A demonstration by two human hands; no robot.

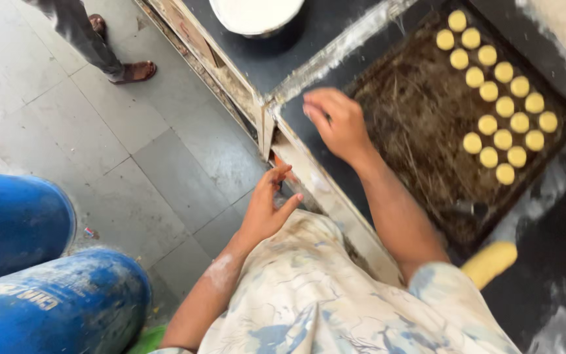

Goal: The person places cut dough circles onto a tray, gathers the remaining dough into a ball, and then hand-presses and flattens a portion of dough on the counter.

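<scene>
My right hand (337, 123) hovers over the near left corner of a dark, greasy baking tray (414, 118), fingers curled downward; whatever may be under them is hidden. Several round yellow dough pieces (496, 105) lie in rows on the tray's far right part. My left hand (266, 204) is held off the pale edge of the worktable (325, 196), fingers apart and empty, above the floor. A yellow lump of dough (490, 262) lies on the dark tabletop beside my right forearm.
A white round tub (253, 13) stands on the table at the top. Two blue drums (27, 262) stand on the grey tiled floor at the left. Another person's legs in sandals (132, 71) are at the upper left.
</scene>
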